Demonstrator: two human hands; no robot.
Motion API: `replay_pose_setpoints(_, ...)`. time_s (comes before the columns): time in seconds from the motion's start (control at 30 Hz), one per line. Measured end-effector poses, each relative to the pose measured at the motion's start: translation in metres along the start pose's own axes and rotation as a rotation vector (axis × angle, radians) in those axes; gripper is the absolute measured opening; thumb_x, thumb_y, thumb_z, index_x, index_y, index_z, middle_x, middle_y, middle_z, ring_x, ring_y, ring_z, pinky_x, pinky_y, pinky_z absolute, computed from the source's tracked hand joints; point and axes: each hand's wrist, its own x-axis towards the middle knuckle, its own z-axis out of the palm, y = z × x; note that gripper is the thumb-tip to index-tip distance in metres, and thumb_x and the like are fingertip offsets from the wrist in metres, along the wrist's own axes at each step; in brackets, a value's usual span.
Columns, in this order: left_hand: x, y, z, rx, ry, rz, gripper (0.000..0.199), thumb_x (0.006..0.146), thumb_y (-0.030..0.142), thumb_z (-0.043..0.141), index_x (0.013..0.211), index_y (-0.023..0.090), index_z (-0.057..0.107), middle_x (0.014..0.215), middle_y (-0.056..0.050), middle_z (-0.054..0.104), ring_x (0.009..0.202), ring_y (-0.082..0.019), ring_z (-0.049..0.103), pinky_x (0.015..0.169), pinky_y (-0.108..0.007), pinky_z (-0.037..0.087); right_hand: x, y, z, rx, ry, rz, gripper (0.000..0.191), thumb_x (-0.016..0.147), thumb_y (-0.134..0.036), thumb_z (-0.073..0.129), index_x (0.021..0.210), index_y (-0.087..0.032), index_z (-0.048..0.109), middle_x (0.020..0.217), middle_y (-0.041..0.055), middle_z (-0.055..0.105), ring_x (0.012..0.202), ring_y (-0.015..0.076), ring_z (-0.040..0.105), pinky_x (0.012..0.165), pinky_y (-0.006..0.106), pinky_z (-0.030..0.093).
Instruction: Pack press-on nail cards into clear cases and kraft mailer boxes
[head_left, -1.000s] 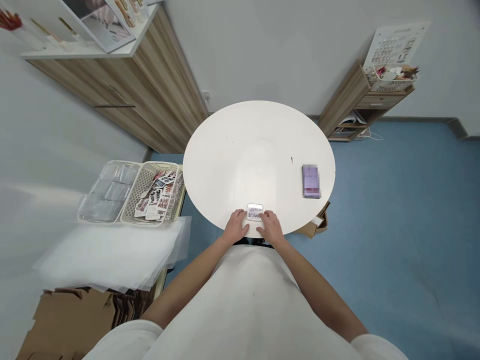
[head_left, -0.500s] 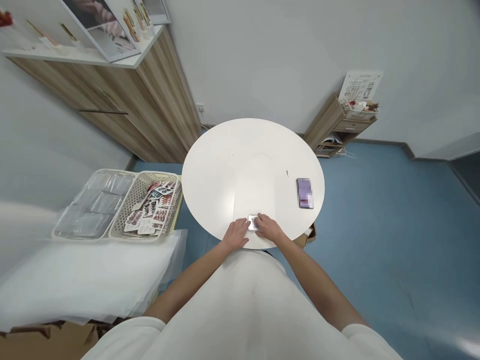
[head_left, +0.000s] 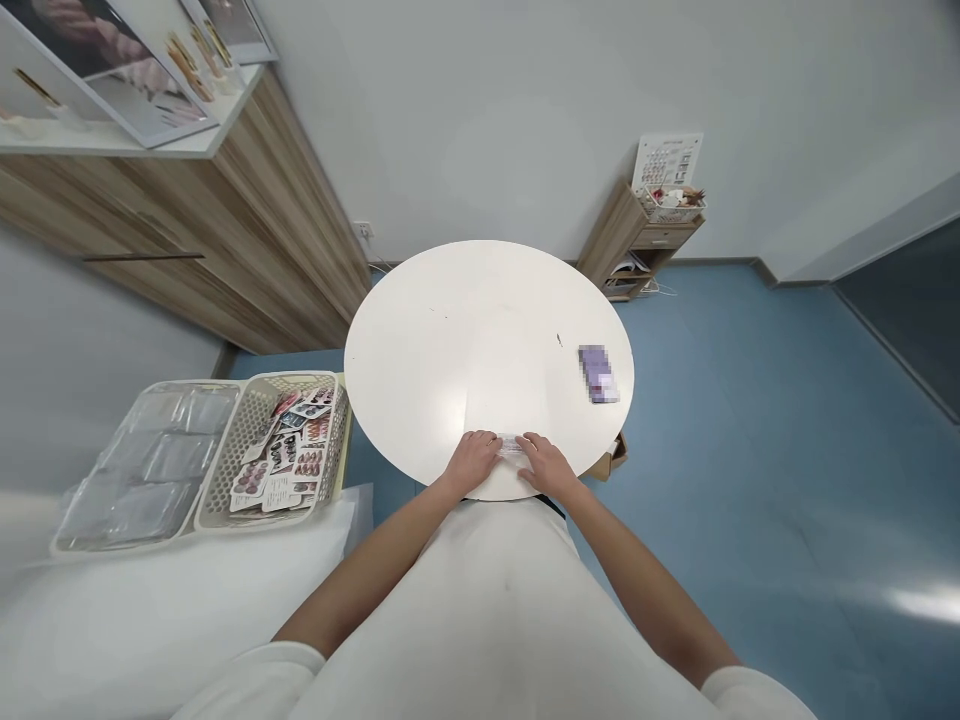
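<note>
- A small, clear, flat plastic case (head_left: 511, 445) lies on the round white table (head_left: 420, 365), close to the edge nearest the person and between the two hands.
- Its visible part forms a pale strip running left to right, roughly along that near edge. Fingers cover both ends, so I cannot tell which side is longer; nor can I make out a front or back.
- The left hand (head_left: 474, 462) lies palm down, fingers bent together, the fingertips at the case's left end. Its thumb is hard to see; I cannot tell whether it pinches the case or only steadies it.
- The right hand (head_left: 549, 467) reaches the case's right end with its forefingers, its thumb standing apart and nearer the person. The hand is partly open; I cannot tell how firmly it has hold.
- A purple rectangular object (head_left: 598, 374), blurred into blocks, lies toward the table's right side, apart from the hands, its longer side running mostly away from the person.
- Left of the table, a white perforated plastic basket (head_left: 244, 440) holds a heap of printed cards (head_left: 289, 455).
</note>
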Motion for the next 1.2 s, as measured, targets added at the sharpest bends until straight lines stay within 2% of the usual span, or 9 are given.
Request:
replay_pose_setpoints(0.13,0.010,-0.004,-0.006,-0.113,-0.041,-0.017,0.022,0.085,0.026,0.041,0.102,0.021,0.054,0.103,-0.005,0.060,0.097,-0.021,0.053,0.081,-0.035,0.039,0.001,0.006,-0.005,0.130,-0.006,0.106,0.041,0.082,-0.013,0.036,0.121,-0.022,0.043,0.121,0.0064,0.051,0.100,0.0180,0.054,0.078,0.029,0.044)
replay_pose_setpoints(0.3,0.018,-0.015,-0.013,-0.435,-0.043,-0.194,0.033,0.086,0.034,0.037,0.114,0.021,0.049,0.110,-0.004,0.060,0.099,-0.018,0.055,0.083,-0.031,0.042,0.020,0.019,-0.023,0.357,-0.034,0.173,0.034,0.084,-0.019,0.035,0.115,-0.023,0.047,0.110,0.0042,0.059,0.096,0.0174,0.056,0.081,0.030,0.042)
replay_pose_setpoints(0.5,0.039,-0.037,-0.018,-0.688,-0.121,-0.373,0.029,0.083,0.035,0.037,0.095,0.022,0.060,0.097,0.000,0.065,0.089,-0.016,0.058,0.077,-0.027,0.046,0.053,0.036,-0.033,0.632,-0.120,0.262,0.026,0.083,-0.028,0.041,0.104,-0.025,0.054,0.104,0.0020,0.061,0.095,0.0170,0.055,0.079,0.030,0.043)
replay_pose_setpoints(0.6,0.048,-0.041,-0.021,-0.551,-0.114,-0.439,0.030,0.083,0.033,0.037,0.099,0.020,0.059,0.101,-0.004,0.064,0.093,-0.019,0.057,0.079,-0.031,0.045,0.070,0.044,-0.031,0.726,-0.191,0.289,0.025,0.081,-0.029,0.043,0.102,-0.024,0.056,0.108,0.0023,0.059,0.098,0.0170,0.054,0.079,0.030,0.044)
replay_pose_setpoints(0.73,0.051,-0.028,-0.026,-0.151,0.104,-0.400,0.042,0.079,0.027,0.045,0.119,0.018,0.047,0.129,-0.011,0.045,0.119,-0.028,0.037,0.095,-0.046,0.029,0.087,0.051,-0.027,0.724,-0.295,0.322,0.024,0.082,-0.029,0.042,0.099,-0.024,0.058,0.104,0.0015,0.061,0.091,0.0165,0.056,0.075,0.029,0.044)
replay_pose_setpoints(0.87,0.051,-0.010,-0.023,-0.064,-0.076,-0.161,0.057,0.076,0.038,0.051,0.129,0.022,0.034,0.134,-0.011,0.037,0.124,-0.031,0.029,0.101,-0.050,0.014,0.094,0.054,-0.022,0.666,-0.293,0.305,0.025,0.081,-0.030,0.045,0.103,-0.025,0.053,0.103,0.0019,0.060,0.088,0.0163,0.056,0.072,0.029,0.044)
replay_pose_setpoints(0.97,0.053,-0.006,-0.016,-0.076,-0.217,-0.161,0.067,0.074,0.038,0.055,0.132,0.022,0.027,0.134,-0.012,0.037,0.123,-0.032,0.030,0.101,-0.050,0.012,0.096,0.053,-0.019,0.572,-0.298,0.279,0.026,0.082,-0.032,0.042,0.106,-0.025,0.050,0.094,0.0022,0.061,0.080,0.0166,0.056,0.067,0.029,0.043)
replay_pose_setpoints(1.1,0.057,-0.010,-0.010,-0.094,-0.253,-0.192,0.065,0.072,0.029,0.054,0.131,0.022,0.027,0.129,-0.012,0.041,0.120,-0.030,0.034,0.101,-0.047,0.013,0.094,0.046,-0.021,0.319,-0.155,0.222,0.036,0.082,-0.032,0.043,0.116,-0.021,0.045,0.106,0.0099,0.055,0.094,0.0234,0.050,0.077,0.035,0.039)
replay_pose_setpoints(1.2,0.060,-0.013,-0.011,-0.097,-0.226,-0.195,0.065,0.068,0.030,0.056,0.128,0.021,0.031,0.124,-0.012,0.045,0.114,-0.030,0.038,0.100,-0.047,0.014,0.087,0.036,-0.027,0.203,-0.051,0.027,0.048,0.078,-0.033,0.049,0.123,-0.019,0.039,0.124,0.0134,0.044,0.113,0.0284,0.038,0.091,0.041,0.029)
